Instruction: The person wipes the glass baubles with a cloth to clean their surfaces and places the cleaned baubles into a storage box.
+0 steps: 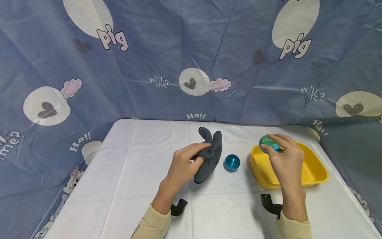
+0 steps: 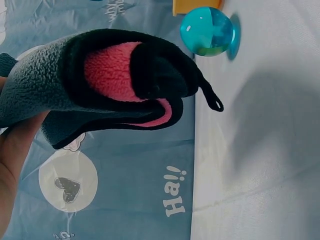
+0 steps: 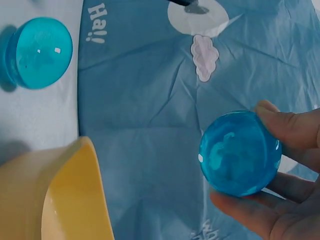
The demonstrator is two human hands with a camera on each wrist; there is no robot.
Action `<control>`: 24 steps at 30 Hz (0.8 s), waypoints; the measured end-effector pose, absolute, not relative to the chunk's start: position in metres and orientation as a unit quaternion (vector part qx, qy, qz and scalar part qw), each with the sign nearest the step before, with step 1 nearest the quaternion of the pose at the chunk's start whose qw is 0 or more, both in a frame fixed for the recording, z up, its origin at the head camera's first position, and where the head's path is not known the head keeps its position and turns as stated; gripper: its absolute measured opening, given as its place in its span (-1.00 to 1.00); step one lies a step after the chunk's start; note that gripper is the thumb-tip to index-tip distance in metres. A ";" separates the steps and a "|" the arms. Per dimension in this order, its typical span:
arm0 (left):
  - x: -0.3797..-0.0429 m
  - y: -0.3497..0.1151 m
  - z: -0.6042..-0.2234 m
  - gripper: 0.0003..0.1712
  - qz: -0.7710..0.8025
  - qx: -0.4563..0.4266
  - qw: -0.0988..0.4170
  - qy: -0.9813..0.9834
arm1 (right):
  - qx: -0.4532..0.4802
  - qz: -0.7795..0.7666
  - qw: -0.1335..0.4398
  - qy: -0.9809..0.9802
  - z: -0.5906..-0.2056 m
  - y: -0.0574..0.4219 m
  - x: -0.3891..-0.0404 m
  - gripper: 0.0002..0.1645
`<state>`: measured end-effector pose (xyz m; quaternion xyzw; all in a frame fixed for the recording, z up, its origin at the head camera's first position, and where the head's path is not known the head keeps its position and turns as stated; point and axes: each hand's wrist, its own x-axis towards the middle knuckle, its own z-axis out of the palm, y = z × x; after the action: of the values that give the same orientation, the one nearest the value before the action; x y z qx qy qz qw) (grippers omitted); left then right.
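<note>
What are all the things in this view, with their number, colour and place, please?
printed fabric backdrop: 1, blue, behind and beside the table
tablecloth: 1, white, over the table
folded fleecy cloth: 1, dark grey with black edging, pink inside, in the left hand
small translucent bowl: 1, blue, on the tablecloth between cloth and tub
translucent rounded object: 1, blue, in the right hand
tub: 1, yellow, on the tablecloth, right side
wrist mounts: 2, black, one at each wrist
sleeves: 2, cream, on the forearms
hands: 2, bare, over the table
</note>
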<state>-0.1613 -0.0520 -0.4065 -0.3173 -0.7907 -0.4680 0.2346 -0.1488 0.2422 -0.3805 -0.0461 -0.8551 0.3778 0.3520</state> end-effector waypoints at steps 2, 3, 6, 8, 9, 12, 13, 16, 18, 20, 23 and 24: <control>-0.161 -0.052 -0.406 -0.57 -0.467 -0.317 0.235 -0.791 | -0.050 0.373 0.350 -0.858 -0.381 0.244 -0.149 -0.63; -0.161 -0.052 -0.406 -0.57 -0.466 -0.317 0.235 -0.792 | -0.052 0.370 0.348 -0.860 -0.382 0.245 -0.149 -0.64; -0.161 -0.052 -0.407 -0.57 -0.466 -0.317 0.234 -0.792 | -0.061 0.366 0.339 -0.864 -0.383 0.248 -0.150 -0.65; -0.161 -0.052 -0.407 -0.57 -0.465 -0.317 0.235 -0.793 | -0.074 0.362 0.327 -0.870 -0.383 0.249 -0.149 -0.64; -0.161 -0.051 -0.407 -0.57 -0.464 -0.317 0.235 -0.793 | -0.080 0.360 0.320 -0.873 -0.383 0.250 -0.149 -0.64; -0.161 -0.051 -0.407 -0.57 -0.464 -0.318 0.235 -0.793 | -0.096 0.355 0.298 -0.881 -0.382 0.250 -0.148 -0.62; -0.162 -0.051 -0.407 -0.57 -0.465 -0.318 0.234 -0.793 | -0.102 0.352 0.290 -0.884 -0.382 0.250 -0.148 -0.62; -0.162 -0.051 -0.407 -0.57 -0.466 -0.318 0.232 -0.792 | -0.112 0.353 0.273 -0.888 -0.382 0.251 -0.148 -0.62; -0.162 -0.051 -0.407 -0.57 -0.467 -0.318 0.231 -0.792 | -0.116 0.353 0.260 -0.891 -0.381 0.252 -0.148 -0.61; -0.162 -0.051 -0.407 -0.57 -0.466 -0.318 0.232 -0.792 | -0.117 0.356 0.247 -0.894 -0.382 0.253 -0.149 -0.61; -0.162 -0.050 -0.408 -0.57 -0.464 -0.321 0.232 -0.792 | -0.119 0.356 0.225 -0.899 -0.384 0.255 -0.151 -0.60; -0.162 -0.050 -0.408 -0.58 -0.464 -0.322 0.232 -0.792 | -0.120 0.355 0.220 -0.901 -0.385 0.256 -0.151 -0.60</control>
<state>-0.1621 -0.0501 -0.4084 -0.3215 -0.7923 -0.4639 0.2317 -0.1514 0.2557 -0.3848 -0.1200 -0.9009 0.3546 0.2197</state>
